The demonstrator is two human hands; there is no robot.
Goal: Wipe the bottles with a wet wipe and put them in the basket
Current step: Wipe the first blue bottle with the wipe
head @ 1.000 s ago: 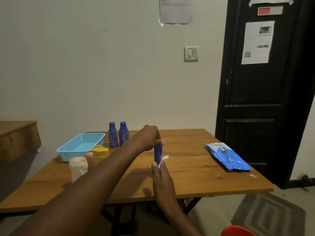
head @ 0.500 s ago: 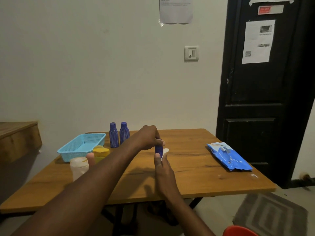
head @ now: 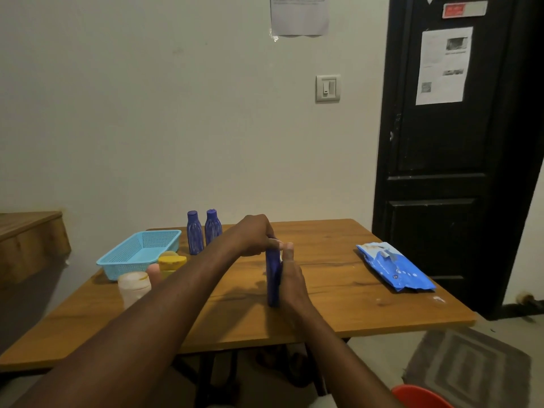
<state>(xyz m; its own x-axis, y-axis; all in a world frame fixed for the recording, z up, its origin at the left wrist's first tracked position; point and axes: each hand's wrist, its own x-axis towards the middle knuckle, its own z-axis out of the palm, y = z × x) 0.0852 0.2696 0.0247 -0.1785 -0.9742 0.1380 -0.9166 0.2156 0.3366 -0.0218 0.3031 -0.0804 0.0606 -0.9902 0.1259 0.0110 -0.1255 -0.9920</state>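
Nearest, at the bottom right edge, a red rounded object (head: 418, 396) pokes into view beside a grey rug (head: 468, 360) on the floor. Both forearms reach out over the wooden table (head: 382, 316) and meet near its middle at a dark blue bottle (head: 272, 278), which stands upright with its base on the table top. The right hand (head: 291, 279) lies along the bottle's right side, its fingers (head: 289, 248) straight and pointing up against the bottle; the wet wipe is hidden and cannot be made out. The left hand (head: 254, 235) comes over the top, its fingers curled round the bottle's cap end. To the left, close together, stand a white bottle (head: 134, 285), a pinkish bottle (head: 154, 272) and a yellow bottle (head: 172, 262), just in front of the light blue basket (head: 129, 267), which holds no bottle. On the right side of the table, well apart from the hands, lies a blue wipes pack (head: 394, 266). Behind the basket's right end, two blue bottles (head: 195, 232) stand side by side near the table's far edge. Beyond are the pale wall with a switch (head: 328, 88) and a black door (head: 459, 148).
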